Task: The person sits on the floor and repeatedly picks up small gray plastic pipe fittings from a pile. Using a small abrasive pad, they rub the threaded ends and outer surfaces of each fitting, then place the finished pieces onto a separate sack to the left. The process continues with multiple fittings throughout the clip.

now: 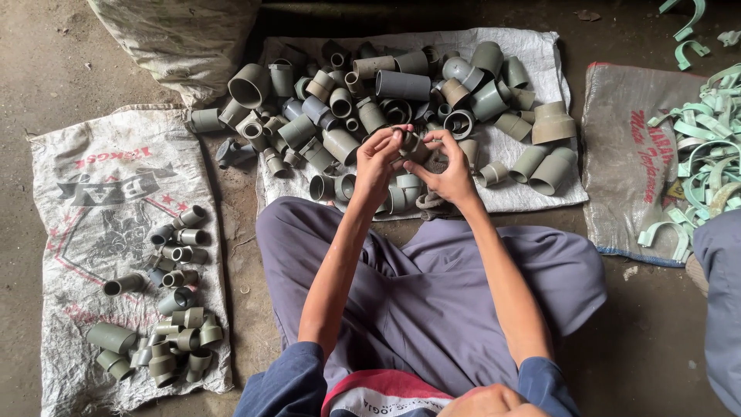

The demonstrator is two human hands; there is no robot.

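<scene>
A grey pipe fitting (413, 145) sits between your left hand (376, 164) and right hand (449, 171), the fingers of both closed around it, above the heap of fittings (401, 93) on the white sack (540, 58). Sorted fittings (174, 309) lie on the printed sack (93, 201) to your left.

We see a white woven sack (93, 201) with red and grey print flat at left, a plain one (540, 69) top centre, a bulging one (185, 38) upper left, and a grey-brown one (625, 154) with red lettering at right.
</scene>
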